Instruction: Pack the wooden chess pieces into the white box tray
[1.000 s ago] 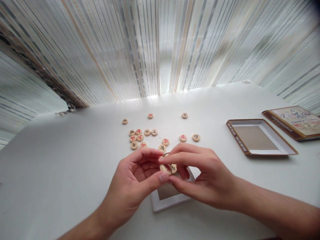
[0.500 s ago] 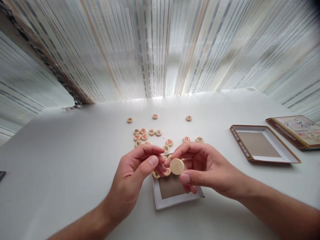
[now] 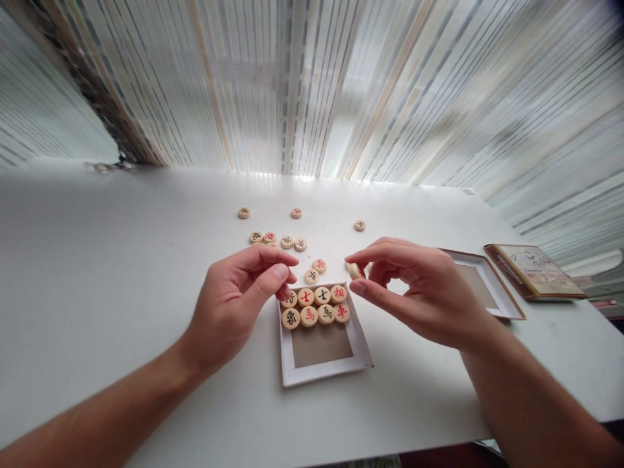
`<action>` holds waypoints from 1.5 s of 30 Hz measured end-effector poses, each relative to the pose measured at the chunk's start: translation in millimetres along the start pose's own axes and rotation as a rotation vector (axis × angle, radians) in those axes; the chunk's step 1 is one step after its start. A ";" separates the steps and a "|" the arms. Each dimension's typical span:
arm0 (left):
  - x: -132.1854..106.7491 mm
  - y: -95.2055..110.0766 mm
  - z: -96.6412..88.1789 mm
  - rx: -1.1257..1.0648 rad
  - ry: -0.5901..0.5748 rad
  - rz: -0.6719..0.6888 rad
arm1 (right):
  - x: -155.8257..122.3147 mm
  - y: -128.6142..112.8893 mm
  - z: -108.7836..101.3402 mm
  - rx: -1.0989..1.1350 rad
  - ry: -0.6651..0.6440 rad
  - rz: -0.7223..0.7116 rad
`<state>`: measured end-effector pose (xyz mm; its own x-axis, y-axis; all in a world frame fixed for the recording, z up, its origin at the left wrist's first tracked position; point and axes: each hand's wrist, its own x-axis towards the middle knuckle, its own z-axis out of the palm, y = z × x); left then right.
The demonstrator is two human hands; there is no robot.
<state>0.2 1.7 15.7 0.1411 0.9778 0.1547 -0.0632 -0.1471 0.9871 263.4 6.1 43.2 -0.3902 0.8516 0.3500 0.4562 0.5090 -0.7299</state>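
Note:
My right hand [image 3: 414,292] pinches a wooden Chinese chess piece [image 3: 355,271] between thumb and fingertips, just right of the shallow box's far corner. The piece is tilted, so its character is not readable. Opposite it hovers my left hand [image 3: 241,302], fingers curved and apart with nothing in them, its fingertips over the box's far left corner. Between the hands lies the white-walled box [image 3: 326,377]. Two neat rows of face-up pieces [image 3: 309,316] in red and black fill its far half, while the brown bottom shows in the near half.
Loose pieces [image 3: 319,265] lie beyond the box, with others [image 3: 286,242] farther back on the white table [image 3: 146,260]. An open brown-edged box part [image 3: 480,286] and a printed lid [image 3: 541,270] are at the right. Striped curtains [image 3: 312,91] hang behind the table.
My right hand has moved away from above the box, up and right, with the piece now turned edge-on. My left hand has drawn left. The rows in the box have come into sight.

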 end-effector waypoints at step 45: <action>28.1 -6.2 -27.6 0.356 0.198 0.165 | -6.8 4.3 -3.1 -0.217 -0.047 -0.028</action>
<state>-22.8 34.3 12.8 -0.0365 0.9414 0.3353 0.2804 -0.3124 0.9076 270.5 2.9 39.5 -0.4394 0.8327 0.3369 0.6044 0.5515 -0.5749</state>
